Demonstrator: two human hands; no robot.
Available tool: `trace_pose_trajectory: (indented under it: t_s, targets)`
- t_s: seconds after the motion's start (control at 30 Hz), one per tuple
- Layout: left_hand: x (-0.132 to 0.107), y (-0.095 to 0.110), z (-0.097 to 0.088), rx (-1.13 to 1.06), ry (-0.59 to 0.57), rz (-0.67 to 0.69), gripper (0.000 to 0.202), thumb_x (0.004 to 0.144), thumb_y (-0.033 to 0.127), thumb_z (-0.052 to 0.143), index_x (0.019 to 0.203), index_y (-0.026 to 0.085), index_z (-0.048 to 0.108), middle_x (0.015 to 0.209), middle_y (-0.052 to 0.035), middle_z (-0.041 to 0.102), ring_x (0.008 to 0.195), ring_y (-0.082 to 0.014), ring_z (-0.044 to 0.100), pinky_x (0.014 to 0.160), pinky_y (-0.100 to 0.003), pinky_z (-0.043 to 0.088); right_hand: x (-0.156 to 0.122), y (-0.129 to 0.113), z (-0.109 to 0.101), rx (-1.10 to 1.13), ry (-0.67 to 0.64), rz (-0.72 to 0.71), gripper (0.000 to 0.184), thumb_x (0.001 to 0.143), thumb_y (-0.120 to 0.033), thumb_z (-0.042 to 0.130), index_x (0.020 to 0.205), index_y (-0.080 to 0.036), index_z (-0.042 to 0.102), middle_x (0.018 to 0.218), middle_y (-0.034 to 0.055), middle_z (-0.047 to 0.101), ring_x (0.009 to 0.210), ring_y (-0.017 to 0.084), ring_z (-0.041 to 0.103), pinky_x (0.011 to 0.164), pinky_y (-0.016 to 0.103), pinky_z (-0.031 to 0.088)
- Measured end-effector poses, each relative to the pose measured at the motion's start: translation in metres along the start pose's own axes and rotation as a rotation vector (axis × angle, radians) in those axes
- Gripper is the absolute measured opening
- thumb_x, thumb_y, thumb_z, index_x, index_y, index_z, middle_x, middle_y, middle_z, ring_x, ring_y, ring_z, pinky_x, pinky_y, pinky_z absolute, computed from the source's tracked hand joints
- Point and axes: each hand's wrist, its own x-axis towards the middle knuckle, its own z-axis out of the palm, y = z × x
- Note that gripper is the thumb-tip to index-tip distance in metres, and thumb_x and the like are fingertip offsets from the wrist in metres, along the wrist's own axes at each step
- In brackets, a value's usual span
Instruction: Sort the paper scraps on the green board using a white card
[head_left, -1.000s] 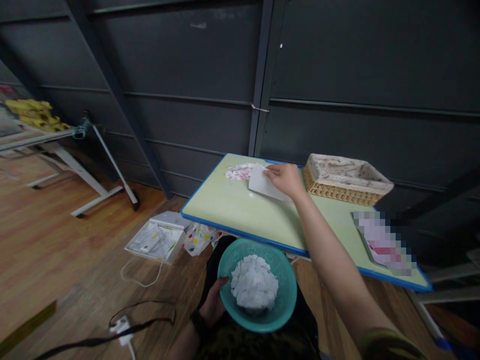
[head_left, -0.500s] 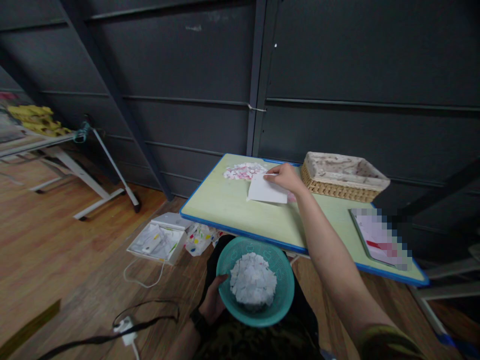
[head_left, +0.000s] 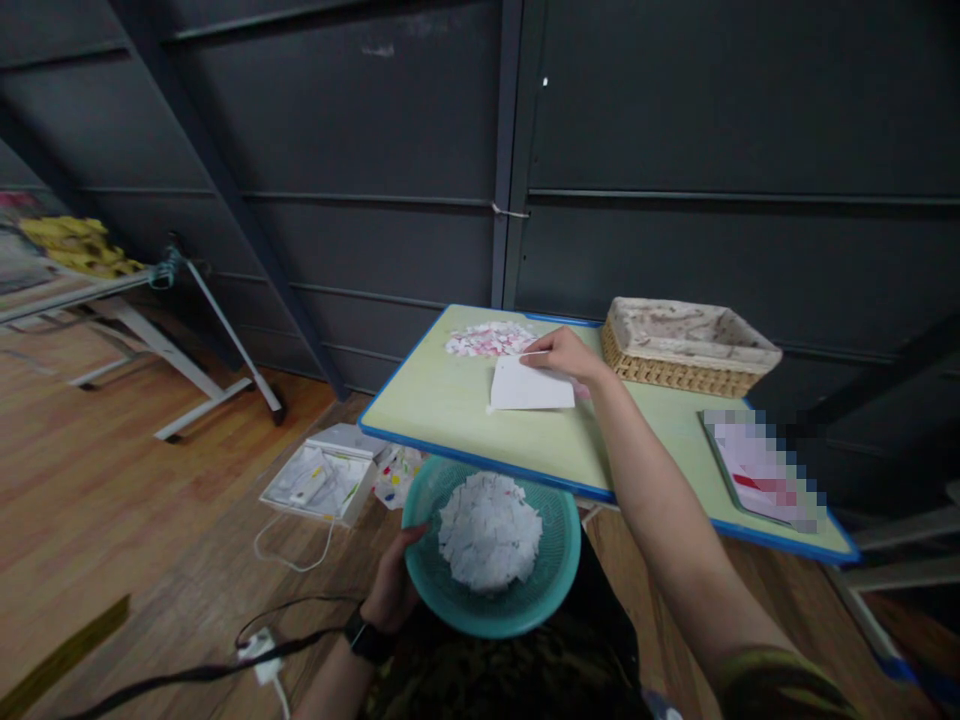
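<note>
Pinching a thin, smooth white card between thumb and fingers, the right hand is over the pale green table, where loose pink and white scraps lie spread, apparently still to be dealt with. Partly below its near edge, the left hand, thumb over the rim, grips a round, mesh-sided plastic bowl already heaped with ragged white paper bits.
</note>
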Motion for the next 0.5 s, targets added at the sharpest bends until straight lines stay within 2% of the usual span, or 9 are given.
trace_pose_trajectory:
  t_s: [0.23,0.37,0.43,0.5]
  targets:
    - [-0.013,0.013,0.010,0.022,0.003,0.060,0.027,0.072,0.019,0.062,0.097,0.012,0.070,0.083,-0.0067,0.078,0.088,-0.0281,0.070,0.088,-0.042,0.050,-0.002,-0.003,0.014,0.135,-0.351,0.032,0.028,0.061,-0.034,0.069,0.077,-0.012,0.074,0.063,0.0032,0.067,0.051,0.010,0.052,0.045,0.020,0.036]
    - [-0.016,0.018,0.012,0.053,0.005,0.072,0.018,0.071,0.018,0.062,0.084,0.012,0.072,0.078,-0.0064,0.078,0.082,-0.0269,0.071,0.086,-0.040,0.051,-0.004,-0.009,0.022,0.194,-0.535,0.041,0.034,0.059,-0.035,0.073,0.085,-0.014,0.074,0.071,0.0041,0.070,0.056,0.010,0.056,0.050,0.020,0.040]
    - [-0.017,0.019,0.012,0.071,0.008,0.076,0.017,0.071,0.018,0.061,0.082,0.012,0.072,0.076,-0.0067,0.078,0.079,-0.0266,0.071,0.085,-0.040,0.051,-0.006,-0.012,0.023,0.226,-0.574,0.033,0.036,0.057,-0.035,0.074,0.086,-0.014,0.074,0.075,0.0049,0.071,0.060,0.011,0.058,0.054,0.021,0.043]
    - [-0.017,0.019,0.012,0.083,0.008,0.083,0.017,0.072,0.019,0.061,0.082,0.012,0.072,0.074,-0.0064,0.078,0.074,-0.0256,0.071,0.081,-0.039,0.052,-0.007,-0.014,0.023,0.250,-0.550,0.028,0.036,0.058,-0.037,0.074,0.085,-0.014,0.074,0.076,0.0054,0.071,0.063,0.012,0.059,0.056,0.021,0.044]
